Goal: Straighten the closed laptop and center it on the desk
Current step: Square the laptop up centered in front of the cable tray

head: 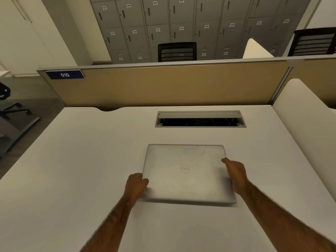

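A closed silver laptop (187, 173) with a round logo on its lid lies on the white desk (81, 170), roughly in the middle and nearly square to the desk's front edge. My left hand (136, 184) grips its left edge near the front corner, thumb on the lid. Along the right edge sits my right hand (235, 174), fingers wrapped under the side. The near edge of the laptop looks slightly blurred and lifted, with a shadow beneath it.
A cable tray (200, 119) with its flap open is set into the desk behind the laptop. A tan partition (163, 84) labelled 010 closes off the back. A white side divider (305, 113) stands at the right. Chairs and grey lockers lie beyond.
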